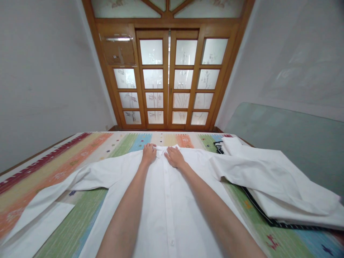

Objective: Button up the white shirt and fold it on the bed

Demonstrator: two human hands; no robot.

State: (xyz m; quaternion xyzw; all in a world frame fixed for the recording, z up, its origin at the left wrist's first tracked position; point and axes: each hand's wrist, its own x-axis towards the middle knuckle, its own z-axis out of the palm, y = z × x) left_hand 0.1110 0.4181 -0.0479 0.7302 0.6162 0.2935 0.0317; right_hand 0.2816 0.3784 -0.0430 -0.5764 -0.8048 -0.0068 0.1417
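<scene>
A white button-up shirt lies spread face up, its button strip running down the middle and its sleeves stretched out to both sides. My left hand is at the left side of the collar, its fingers closed over the fabric. On the other side of the collar, my right hand has its fingers bent onto the cloth. The fingertips partly hide the collar's edges, and my forearms cover parts of the shirt front.
Beneath the shirt is a striped, multicoloured cover. Folded white cloth with black striped trim lies at the right, partly under the right sleeve. A pale green panel leans by the right wall. Wooden glass-paned doors stand beyond the far edge.
</scene>
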